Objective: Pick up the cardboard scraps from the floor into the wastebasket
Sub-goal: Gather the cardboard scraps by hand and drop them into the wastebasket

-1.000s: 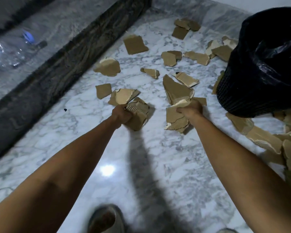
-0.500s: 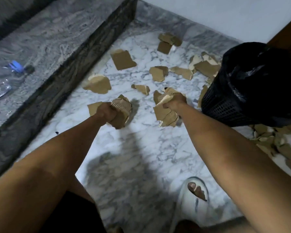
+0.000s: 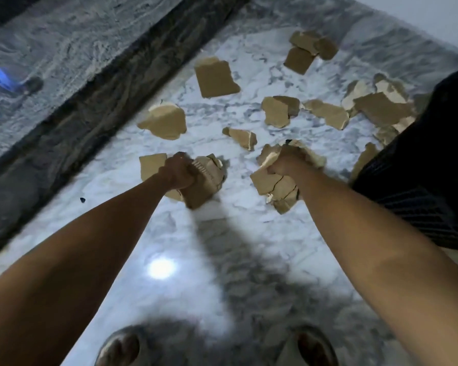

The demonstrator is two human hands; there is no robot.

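Fingers of left hand [image 3: 179,171] curled tight round a wad of cardboard scraps [image 3: 204,180], centre frame. Fingers of right hand [image 3: 284,163] likewise clenched on a second bundle [image 3: 275,184], just right of centre. Both handfuls lifted clear of the floor [image 3: 249,228], not yet over the wastebasket [image 3: 421,186], black-lined, at right edge; its inside out of view, so contents unknown. Still lying on the marble: one scrap [image 3: 151,165] touching-close behind the left fist, a squarish piece [image 3: 214,77] upper centre, a rounded one [image 3: 164,122] below it, more in a loose scatter [image 3: 328,112] toward upper right beside the basket. Judged early-to-middle: two loads gathered, dumping pending, most of the litter left.
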